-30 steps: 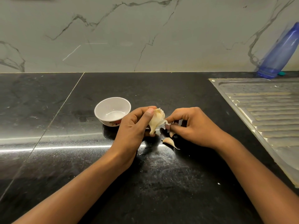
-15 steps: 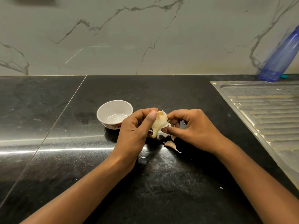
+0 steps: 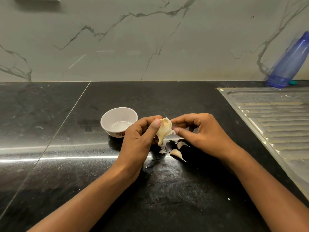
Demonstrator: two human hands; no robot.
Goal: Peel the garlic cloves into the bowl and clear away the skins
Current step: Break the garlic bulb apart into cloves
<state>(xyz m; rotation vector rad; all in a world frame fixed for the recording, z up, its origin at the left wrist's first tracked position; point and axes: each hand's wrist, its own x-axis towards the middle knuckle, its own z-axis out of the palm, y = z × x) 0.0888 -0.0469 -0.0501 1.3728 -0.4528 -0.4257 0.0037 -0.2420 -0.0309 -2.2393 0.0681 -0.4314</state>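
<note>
We held the garlic bulb (image 3: 164, 129) above the black counter (image 3: 66, 164), just right of the white bowl (image 3: 113, 132) and near its right rim without touching it. Our left hand (image 3: 138, 139) gripped the bulb from the left, fingers curled round it and the thumb pressed against its top. Our right hand (image 3: 200, 133) met it from the right, fingers curled, with forefinger and thumb pinching the bulb's right side where a flap of skin stood out.

Below the bulb, two loose cloves (image 3: 177, 153) lay on the counter close together, partly in the shadow of the right hand. A small scrap of skin (image 3: 162, 150) lay just to their left. All of these sat between our two wrists.

To the left of the bowl the counter ran wide, crossed by a slanting seam (image 3: 70, 111). Its far edge met the marble wall (image 3: 117, 47), well beyond the bowl. On the right, the raised metal edge of the ribbed drainboard (image 3: 275, 123) ran diagonally toward the near right, and our right forearm lay near it but apart. A blue bottle (image 3: 291, 62) leaned against the wall at the drainboard's far corner, well apart from both hands.
</note>
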